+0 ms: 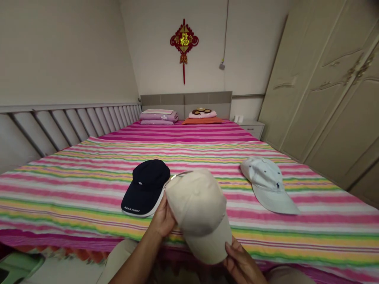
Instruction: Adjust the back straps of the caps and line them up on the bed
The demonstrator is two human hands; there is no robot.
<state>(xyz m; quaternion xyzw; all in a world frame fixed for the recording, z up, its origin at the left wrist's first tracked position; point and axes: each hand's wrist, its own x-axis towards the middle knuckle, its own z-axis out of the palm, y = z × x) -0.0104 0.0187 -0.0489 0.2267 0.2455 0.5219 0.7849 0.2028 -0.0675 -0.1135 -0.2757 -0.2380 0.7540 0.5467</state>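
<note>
Out on the left, the navy cap (149, 183) lies on the striped bed (89, 173), its white-edged brim angled toward the person. Just right of it, here's the left hand (164, 220): the bare forearm slants up and rightward from the bottom, the hand tipped upward, fingers clamped on the rear left edge of the beige cap (201, 209), their tips partly hidden by it. And there's that beige cap, front and centre, held up at the bed's near edge, crown uppermost, brim slanting down to the right. On to the right hand (241, 260), reaching in low from the lower right, palm turned inward: its thumb presses the brim's edge and the other fingers curl below, so it too is clamped on the cap. Farther right, well apart, a pale cap (266, 183) rests on the bed, brim toward the lower right.
</note>
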